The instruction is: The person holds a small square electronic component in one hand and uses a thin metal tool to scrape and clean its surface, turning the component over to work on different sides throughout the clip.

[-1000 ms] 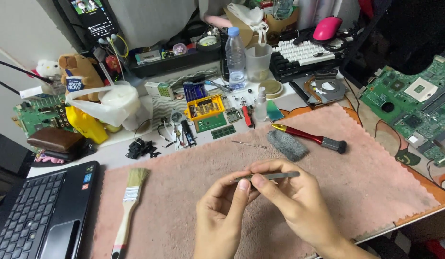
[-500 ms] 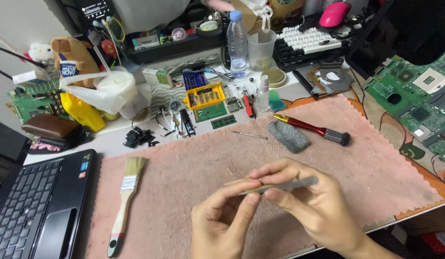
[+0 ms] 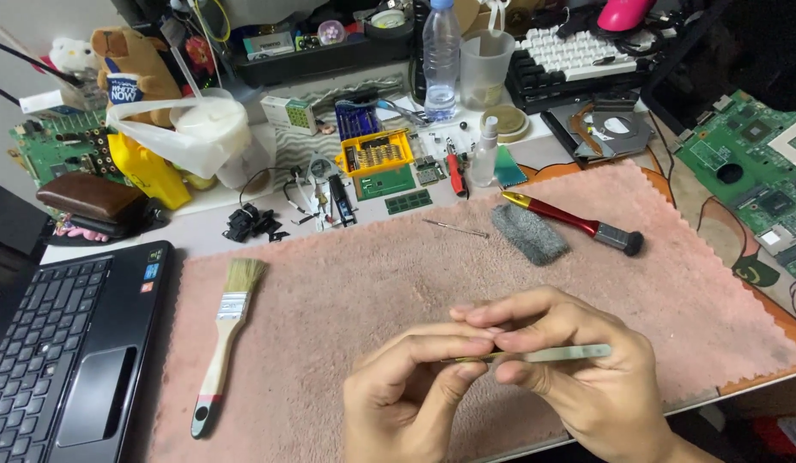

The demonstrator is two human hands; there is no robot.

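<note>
Covering most of the desk, the pink cloth mat (image 3: 398, 283) carries a black laptop (image 3: 63, 351) at its left edge, a paintbrush (image 3: 225, 339) and a red-handled screwdriver (image 3: 574, 223). Above the mat's near edge, the right hand (image 3: 587, 386) pinches grey tweezers (image 3: 548, 353), while the left hand (image 3: 411, 399) pinches their tip. This looks like tip inspection or alignment; any adjusting calls for light finger pressure.

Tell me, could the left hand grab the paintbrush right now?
Probably not straight away: the left hand and right hand both pinch the thin metal tool. The pink mat toward the paintbrush lies bare.
</note>
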